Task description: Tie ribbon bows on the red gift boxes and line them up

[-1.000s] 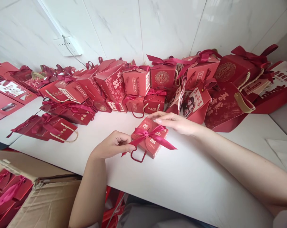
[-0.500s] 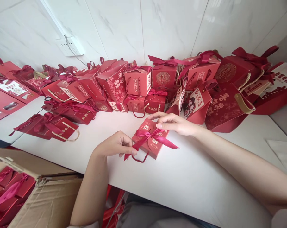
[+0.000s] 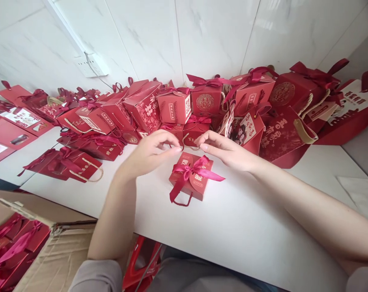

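A small red gift box with gold lettering lies flat on the white table. A magenta ribbon bow is tied across its top, one tail hanging over the front left edge. Its dark red cord handle sticks out toward me. My left hand hovers above and to the left of the box, thumb and fingers apart, holding nothing. Above the box's far right corner is my right hand, fingers bent and parted from the thumb, also holding nothing.
Several red gift boxes with ribbons are stacked along the tiled wall. Two ribboned boxes sit at left on the table. An opened cardboard carton with red boxes stands at lower left. White paper lies at far right.
My left hand has let go of the ribbon tail and risen. My right hand has come off the box. The box stays on the table, its left ribbon tail now hanging loose.
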Demonstrator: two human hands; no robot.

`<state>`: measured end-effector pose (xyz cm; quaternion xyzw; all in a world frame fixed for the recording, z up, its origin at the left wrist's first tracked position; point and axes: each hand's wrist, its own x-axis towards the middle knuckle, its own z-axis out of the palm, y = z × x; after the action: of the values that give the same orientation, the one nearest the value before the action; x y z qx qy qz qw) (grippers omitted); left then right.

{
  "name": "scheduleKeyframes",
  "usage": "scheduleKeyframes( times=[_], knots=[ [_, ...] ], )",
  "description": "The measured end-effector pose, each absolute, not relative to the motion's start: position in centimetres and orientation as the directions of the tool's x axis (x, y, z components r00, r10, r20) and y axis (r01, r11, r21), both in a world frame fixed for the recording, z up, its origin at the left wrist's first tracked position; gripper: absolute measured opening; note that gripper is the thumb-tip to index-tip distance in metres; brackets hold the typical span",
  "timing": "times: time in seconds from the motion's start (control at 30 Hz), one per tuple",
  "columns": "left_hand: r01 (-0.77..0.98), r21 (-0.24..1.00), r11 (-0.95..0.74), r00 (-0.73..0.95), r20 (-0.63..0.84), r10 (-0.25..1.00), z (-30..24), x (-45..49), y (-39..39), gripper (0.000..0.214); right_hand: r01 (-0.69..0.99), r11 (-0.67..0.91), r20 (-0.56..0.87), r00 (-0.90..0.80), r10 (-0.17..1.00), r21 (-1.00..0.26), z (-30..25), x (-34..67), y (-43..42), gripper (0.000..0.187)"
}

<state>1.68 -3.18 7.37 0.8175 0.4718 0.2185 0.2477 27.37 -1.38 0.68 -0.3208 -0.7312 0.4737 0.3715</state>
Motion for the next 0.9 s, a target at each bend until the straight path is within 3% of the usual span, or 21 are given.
scheduleKeyframes(
  times=[0.07, 0.13, 0.23, 0.33, 0.53, 0.67, 0.77, 0.9],
  knots=[
    [0.519, 0.707, -0.480, 0.547, 0.157, 0.822, 5.7, 3.2, -2.5, 0.023, 0.291, 0.369, 0.202, -0.474, 0.857, -0.883, 1.6, 28.1, -1.5, 0.037],
    [0.440, 0.762, -0.475, 0.594, 0.149, 0.790, 3.9, 3.9, -2.0, 0.020, 0.437, 0.335, 0.070, -0.518, 0.852, -0.835, 2.8, 29.1, -1.5, 0.046],
    [0.427, 0.786, -0.448, 0.642, 0.086, 0.762, 2.3, 4.0, -2.0, 0.019, 0.523, 0.266, -0.226, -0.696, 0.681, -0.810, 4.1, 30.3, -1.5, 0.054],
    [0.431, 0.799, -0.420, 0.659, 0.040, 0.751, 2.2, 3.9, -2.2, 0.021, 0.542, 0.284, -0.347, -0.780, 0.521, -0.791, 4.5, 30.6, -1.4, 0.055],
    [0.432, 0.817, -0.382, 0.693, -0.030, 0.720, 2.4, 3.3, -2.0, 0.029, 0.528, 0.317, -0.380, -0.821, 0.426, -0.788, 3.6, 29.9, -1.3, 0.029],
    [0.409, 0.841, -0.354, 0.742, -0.081, 0.666, 2.3, 2.0, -1.4, 0.033, 0.550, 0.366, -0.389, -0.816, 0.428, -0.751, 3.6, 30.5, -1.2, 0.031],
    [0.393, 0.840, -0.373, 0.761, -0.070, 0.645, 2.3, 0.8, -1.0, 0.037, 0.518, 0.319, -0.311, -0.796, 0.519, -0.794, 3.9, 31.0, -1.2, 0.036],
    [0.373, 0.848, -0.375, 0.772, -0.060, 0.633, 2.3, -0.1, -0.6, 0.032, 0.313, 0.249, -0.038, -0.688, 0.725, -0.917, 3.6, 30.4, -1.0, 0.031]
  ],
)
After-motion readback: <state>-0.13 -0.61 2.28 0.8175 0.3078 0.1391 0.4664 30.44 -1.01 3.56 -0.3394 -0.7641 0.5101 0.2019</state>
